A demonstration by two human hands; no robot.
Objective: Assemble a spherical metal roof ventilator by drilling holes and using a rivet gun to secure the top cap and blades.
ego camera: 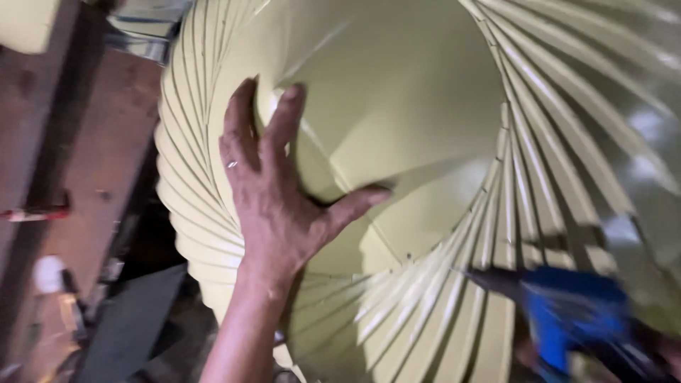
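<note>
My left hand [273, 191] lies spread on a big fan of pale yellow-green card strips [397, 106] that overlap in a spiral. Its fingertips reach over the edge of one sheet and the thumb points right across another. A ring shows on one finger. At the lower right a blurred blue tool [567, 312] with a dark nose points left toward the strips. Only a dark sliver of my right hand [656, 351] shows behind the tool, at the frame's corner, and it seems to grip the tool.
A reddish-brown wooden surface [106, 142] runs down the left side. A red-handled item [35, 211] lies on it, and dark clutter [135, 319] sits below. A shiny metal piece [142, 39] is at the top left.
</note>
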